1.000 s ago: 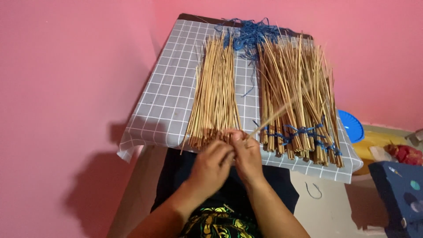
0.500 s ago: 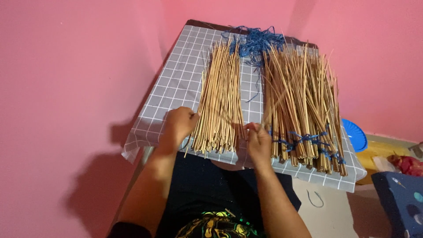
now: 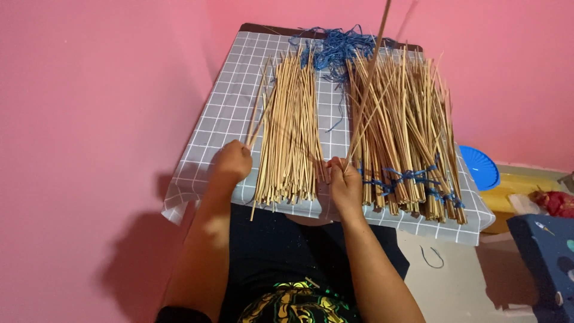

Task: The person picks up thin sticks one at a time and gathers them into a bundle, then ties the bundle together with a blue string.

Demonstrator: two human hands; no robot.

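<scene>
A small table under a grey checked cloth carries two heaps of thin bamboo sticks. The loose heap lies in the middle. The right heap is tied into bundles with blue string. My left hand rests as a fist on the cloth at the loose heap's left edge, pinching a stick that lies slanted there. My right hand sits between the two heaps and grips one long stick, which stands up and leans toward the far edge.
A tangle of blue string lies at the table's far end. Pink walls close in on the left and behind. A blue plastic bowl, a yellow thing and a dark blue box sit on the floor at the right.
My hands were together at the loose heap's near end, then moved apart. The stick in my right hand has risen from lying over the bundles to standing nearly upright.
</scene>
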